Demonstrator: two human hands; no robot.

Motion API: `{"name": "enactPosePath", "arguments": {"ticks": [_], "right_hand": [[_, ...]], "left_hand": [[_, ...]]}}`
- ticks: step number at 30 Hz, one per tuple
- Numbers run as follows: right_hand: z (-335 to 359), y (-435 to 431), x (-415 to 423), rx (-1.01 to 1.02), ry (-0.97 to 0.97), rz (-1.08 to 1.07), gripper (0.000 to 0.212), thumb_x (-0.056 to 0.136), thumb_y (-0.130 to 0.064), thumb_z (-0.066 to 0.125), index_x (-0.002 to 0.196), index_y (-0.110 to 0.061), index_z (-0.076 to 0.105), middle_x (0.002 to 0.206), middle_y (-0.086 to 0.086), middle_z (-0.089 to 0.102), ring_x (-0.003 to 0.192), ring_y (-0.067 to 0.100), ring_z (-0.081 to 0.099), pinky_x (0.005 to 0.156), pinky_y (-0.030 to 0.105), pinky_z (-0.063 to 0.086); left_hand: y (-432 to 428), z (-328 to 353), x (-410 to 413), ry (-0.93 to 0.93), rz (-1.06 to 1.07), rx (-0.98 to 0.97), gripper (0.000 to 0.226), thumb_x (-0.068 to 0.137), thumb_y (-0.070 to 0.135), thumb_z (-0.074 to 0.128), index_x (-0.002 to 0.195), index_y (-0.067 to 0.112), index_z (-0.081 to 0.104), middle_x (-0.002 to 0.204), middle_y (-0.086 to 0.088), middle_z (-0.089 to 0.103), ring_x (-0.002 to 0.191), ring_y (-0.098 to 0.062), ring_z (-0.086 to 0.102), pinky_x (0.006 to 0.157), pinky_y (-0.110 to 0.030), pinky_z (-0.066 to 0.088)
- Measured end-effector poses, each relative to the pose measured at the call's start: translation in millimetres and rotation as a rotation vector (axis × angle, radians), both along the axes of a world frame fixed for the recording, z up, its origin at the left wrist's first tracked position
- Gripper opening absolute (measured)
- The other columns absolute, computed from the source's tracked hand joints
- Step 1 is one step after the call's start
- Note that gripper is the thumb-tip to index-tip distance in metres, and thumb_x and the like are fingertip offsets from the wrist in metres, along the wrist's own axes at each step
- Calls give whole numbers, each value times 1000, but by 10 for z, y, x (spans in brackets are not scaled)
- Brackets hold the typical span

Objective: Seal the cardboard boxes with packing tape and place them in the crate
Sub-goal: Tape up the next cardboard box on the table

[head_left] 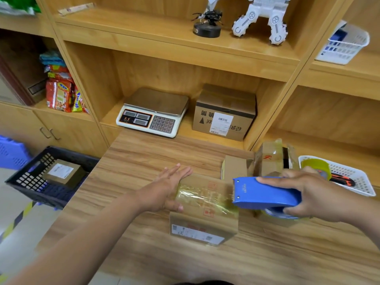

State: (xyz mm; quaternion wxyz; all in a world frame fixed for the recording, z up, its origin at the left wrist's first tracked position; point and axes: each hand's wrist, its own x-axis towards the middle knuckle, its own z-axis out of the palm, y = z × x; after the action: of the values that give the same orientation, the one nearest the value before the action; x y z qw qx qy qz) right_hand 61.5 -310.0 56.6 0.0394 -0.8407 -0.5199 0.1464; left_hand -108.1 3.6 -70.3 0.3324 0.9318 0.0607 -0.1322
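A person's left hand (168,188) lies flat, fingers straight, on the left end of a cardboard box (205,221) at the middle of a wooden table (144,159), pressing down a strip of clear packing tape (203,197) that runs across the lid; the right hand (308,194) is wrapped round a blue tape dispenser (265,194) whose toothed edge meets the box's right side; more boxes (271,159), seemingly unsealed, stand just behind; left of the table, a dark crate (26,177) holds one small labelled box (63,171); a scale (152,112) and a carton (224,112) sit on the shelf beyond; a white basket (362,182) at right holds a tape roll (317,166).
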Motion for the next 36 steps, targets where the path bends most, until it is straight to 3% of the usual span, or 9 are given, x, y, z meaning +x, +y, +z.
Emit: {"name": "enactPosePath", "arguments": {"ticks": [3,7,12,16,21,25,28,33,36], "right_hand": [[53,-327,125,31,4,-27,85,70,-37,74,119,-81,19,93,-30,43,88,11,40,81,21,32],[30,-613,185,59,32,-80,83,62,-43,68,123,-77,24,94,-28,45,83,17,44,78,19,35],[-172,-731,213,116,9,-65,83,66,-38,74,122,-77,27,87,-23,46,85,12,40,82,13,31],[-312,-747,220,73,47,-79,78,73,-34,74,120,-76,28,93,-20,47,92,16,41,83,19,33],[-544,-708,165,-28,28,-141,75,79,-33,67,128,-68,22,99,-21,43,95,14,34,87,18,31],[-714,-606,95,-37,-5,-143,72,79,-47,67,130,-64,18,96,-25,39,95,12,36,85,15,24],[-840,-548,51,-43,1,-162,72,80,-49,63,129,-66,12,101,-23,39,94,11,31,85,20,25],[-941,-516,24,-21,16,-170,74,80,-47,63,131,-62,12,102,-12,44,95,14,36,81,21,23],[-965,-532,11,5,34,-181,74,80,-47,64,132,-62,14,100,-16,43,93,10,35,84,18,21]], "left_hand": [[10,-19,5,-7,-14,-15,112,70,46,77,141,55,-9,156,12,-17,140,-18,-21,113,-42,-2],[13,-27,18,-52,-83,-16,110,71,48,76,137,53,-12,129,42,-27,121,14,-32,109,-27,-8],[1,-31,34,-48,-95,-2,111,71,47,76,138,50,-13,133,36,-23,123,11,-31,108,-24,-8],[1,-47,39,-47,-81,6,110,70,51,76,138,52,-10,145,24,-16,136,-1,-23,115,-33,-3],[-16,-32,36,-43,-71,-7,111,71,43,78,137,53,-10,146,25,-15,131,8,-23,112,-25,-3],[-47,18,46,-11,-35,-17,114,69,42,80,145,49,-6,156,16,-5,136,5,-17,114,-28,4],[-121,127,112,14,-31,121,122,62,49,78,146,44,-10,157,13,-7,139,2,-15,113,-29,6],[-655,309,377,-62,-208,296,134,52,62,73,141,43,-25,154,20,-15,132,1,-24,107,-32,-16],[-1078,269,566,-54,-350,337,135,54,64,75,142,38,-25,155,10,-21,137,-11,-28,108,-37,-20]]}}
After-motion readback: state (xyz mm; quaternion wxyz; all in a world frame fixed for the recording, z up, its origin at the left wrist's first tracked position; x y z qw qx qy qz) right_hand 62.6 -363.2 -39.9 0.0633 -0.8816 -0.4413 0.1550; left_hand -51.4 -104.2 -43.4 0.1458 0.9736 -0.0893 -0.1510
